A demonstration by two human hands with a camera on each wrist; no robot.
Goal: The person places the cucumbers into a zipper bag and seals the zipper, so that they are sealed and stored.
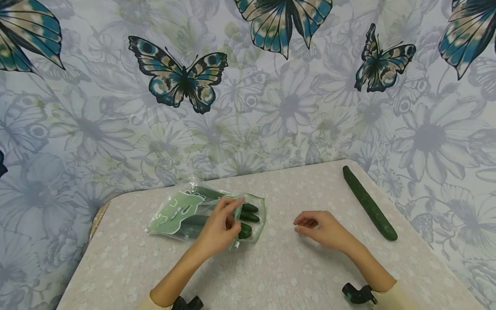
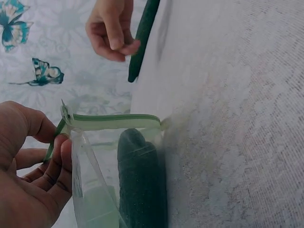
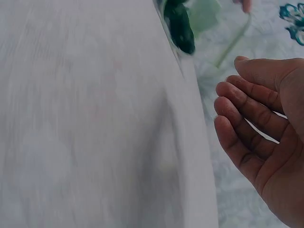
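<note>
A clear zip bag with a green print (image 1: 176,213) lies on the table, its mouth facing right. Inside are several cucumbers (image 1: 248,216), their ends showing near the opening. My left hand (image 1: 218,226) pinches the upper edge of the bag's mouth at the green zip strip (image 2: 116,121) and holds it raised. My right hand (image 1: 323,228) hovers over the table to the right of the bag, fingers loosely bent, with nothing in it. One loose cucumber (image 1: 370,202) lies farther right, apart from the right hand.
A table with a pale floral cloth (image 1: 271,275) carries everything. Behind it hangs a fabric backdrop printed with butterflies and flowers (image 1: 288,107). The loose cucumber lies along the table's right edge.
</note>
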